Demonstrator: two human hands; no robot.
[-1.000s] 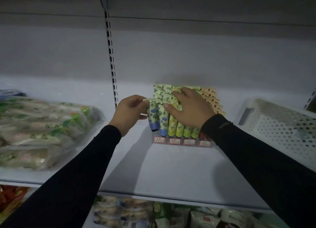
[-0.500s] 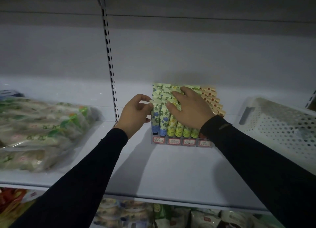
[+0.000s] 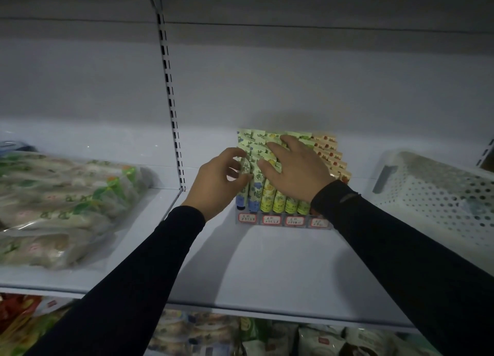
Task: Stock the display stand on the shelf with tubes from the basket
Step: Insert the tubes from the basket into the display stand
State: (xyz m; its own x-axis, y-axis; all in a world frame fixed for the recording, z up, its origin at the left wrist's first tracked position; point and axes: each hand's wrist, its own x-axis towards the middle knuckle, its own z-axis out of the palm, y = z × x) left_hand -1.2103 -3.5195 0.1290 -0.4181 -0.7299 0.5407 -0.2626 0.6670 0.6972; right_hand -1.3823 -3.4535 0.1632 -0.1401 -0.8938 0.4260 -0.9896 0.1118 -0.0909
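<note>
A clear display stand (image 3: 283,220) with red price labels sits at the back of the white shelf (image 3: 267,270), packed with upright tubes in blue, green-yellow and orange rows. My left hand (image 3: 216,184) is at the stand's left side, its fingers curled round the front blue-flowered tube (image 3: 242,192) in the leftmost row. My right hand (image 3: 296,168) lies flat with spread fingers over the green-yellow tubes (image 3: 278,203) in the middle rows. The orange tubes (image 3: 331,155) show to the right of it. The white perforated basket (image 3: 438,195) stands at the right.
Clear bags of green-and-white packaged food (image 3: 61,203) lie on the shelf at the left, past a slotted upright (image 3: 171,93). More packaged goods (image 3: 240,334) fill the shelf below. Bare shelf surface lies in front of the stand.
My left hand has brought the blue-flowered tube from beside the stand into the leftmost row and moved closer in. My right hand has stayed pressed on the middle tubes.
</note>
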